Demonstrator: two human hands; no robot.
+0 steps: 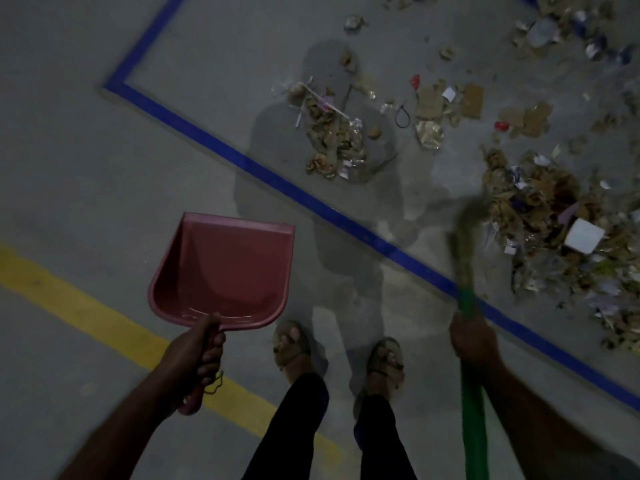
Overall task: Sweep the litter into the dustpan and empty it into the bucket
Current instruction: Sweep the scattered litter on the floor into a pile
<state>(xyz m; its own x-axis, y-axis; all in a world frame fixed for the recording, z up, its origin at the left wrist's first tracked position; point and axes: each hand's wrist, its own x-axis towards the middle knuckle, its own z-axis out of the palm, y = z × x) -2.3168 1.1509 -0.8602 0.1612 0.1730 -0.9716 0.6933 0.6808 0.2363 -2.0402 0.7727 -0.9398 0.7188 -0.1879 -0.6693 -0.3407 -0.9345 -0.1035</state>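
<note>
Left hand [201, 348] curled round the handle of an empty pink plastic dustpan [225, 268], held well short of the blue floor line [346, 216]. Right hand [472, 336] gripping a green-handled broom [465, 271], blurred. Beyond that line, scattered paper and cardboard litter [540, 216]. No bucket in view. Risk: flicking light scraps wide with the pan so far off.

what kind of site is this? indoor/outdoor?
Probably indoors, a warehouse or workshop floor, dimly lit. Clues: smooth grey concrete floor, painted blue line boxing off a zone, and a yellow line like an aisle marking. Cardboard and paper litter lies inside the blue zone.
</note>
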